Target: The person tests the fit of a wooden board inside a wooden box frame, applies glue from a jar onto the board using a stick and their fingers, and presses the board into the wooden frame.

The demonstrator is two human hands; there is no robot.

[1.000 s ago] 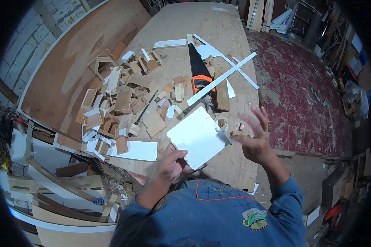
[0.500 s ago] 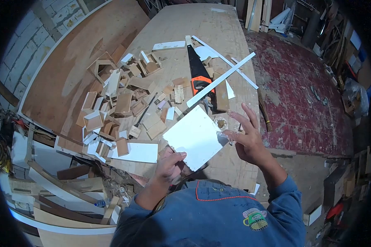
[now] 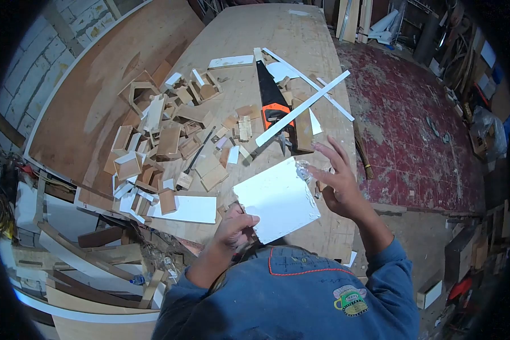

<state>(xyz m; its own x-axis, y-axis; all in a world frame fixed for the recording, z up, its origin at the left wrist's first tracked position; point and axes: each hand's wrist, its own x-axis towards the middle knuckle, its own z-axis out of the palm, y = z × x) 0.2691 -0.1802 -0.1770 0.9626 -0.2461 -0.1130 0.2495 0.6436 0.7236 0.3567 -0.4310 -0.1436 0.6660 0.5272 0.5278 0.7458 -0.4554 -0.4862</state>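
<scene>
My left hand (image 3: 237,228) is closed on the lower left edge of a white rectangular board (image 3: 276,199), thumb on top. The board is tilted above the workbench, and its edges look rough and chipped. By the board's upper right corner is my right hand (image 3: 340,181), its fingers spread and a forefinger reaching towards the edge. Whether that fingertip touches the board I cannot tell. Behind the fingertip shows part of a small clear round container (image 3: 302,169). Beyond the board lie a handsaw (image 3: 272,93) with an orange and black handle and a white strip (image 3: 306,107).
Many small wooden offcuts (image 3: 170,141) are heaped on the left of the workbench (image 3: 249,34). A thin brush (image 3: 186,178) and a flat white panel (image 3: 195,209) lie near them. Right of the bench is a red floor (image 3: 402,124); a large curved panel (image 3: 102,96) stands left.
The board has turned clockwise and shifted slightly right and down in my left hand. My right hand has moved slightly, with its fingertips now by the upper right corner.
</scene>
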